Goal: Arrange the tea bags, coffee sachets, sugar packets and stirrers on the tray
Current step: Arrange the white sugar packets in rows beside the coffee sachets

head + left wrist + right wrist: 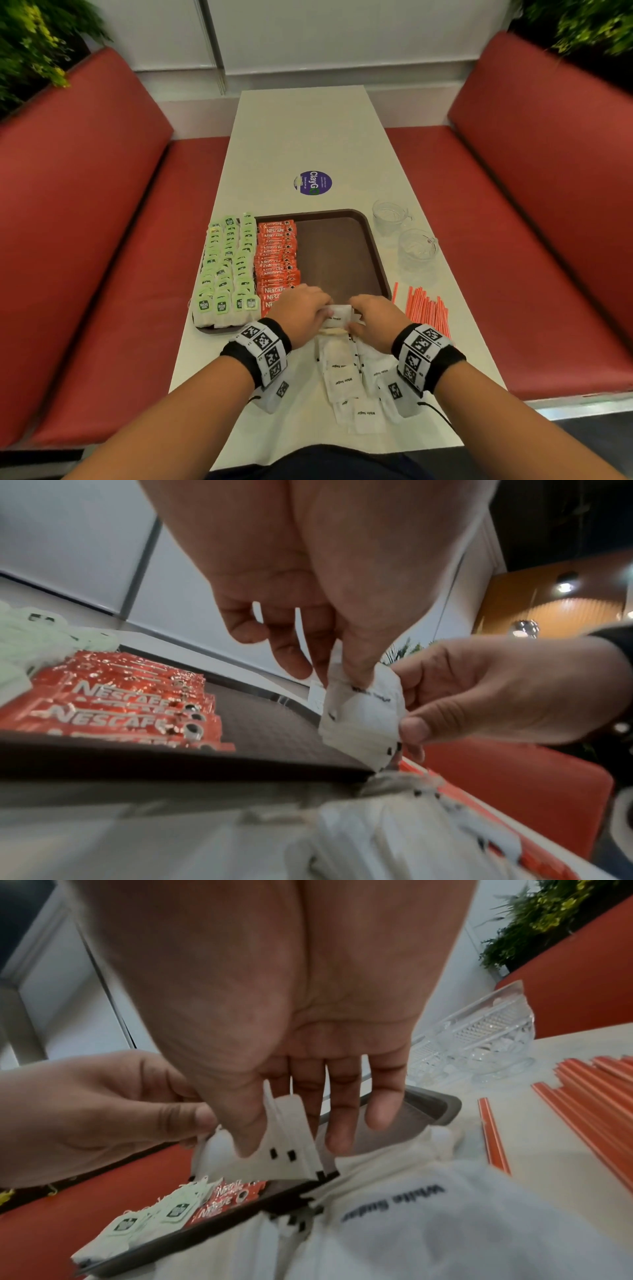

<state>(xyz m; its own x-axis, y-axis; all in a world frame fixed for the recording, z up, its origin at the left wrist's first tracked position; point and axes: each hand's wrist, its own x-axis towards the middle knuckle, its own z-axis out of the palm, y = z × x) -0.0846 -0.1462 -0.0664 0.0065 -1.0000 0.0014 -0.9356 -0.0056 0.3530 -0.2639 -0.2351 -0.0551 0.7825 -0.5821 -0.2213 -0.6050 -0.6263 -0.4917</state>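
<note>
A brown tray point(342, 253) holds rows of green-tagged tea bags point(226, 270) on its left and red coffee sachets point(277, 260) beside them; its right half is bare. Both hands hold a small stack of white sugar packets point(339, 317) just above the tray's near edge. My left hand point(301, 313) pinches the sugar packets point(363, 715) from the left. My right hand point(373, 317) pinches the same stack point(291, 1148) between thumb and fingers from the right. More white sugar packets point(352, 377) lie in a loose pile on the table between my wrists. Orange stirrers point(424, 308) lie to the right of the tray.
Two clear glass cups point(390, 214) point(416, 248) stand right of the tray, behind the stirrers. A round purple sticker point(313, 182) sits on the white table point(308, 137) beyond the tray. Red bench seats point(102, 240) flank the table on both sides.
</note>
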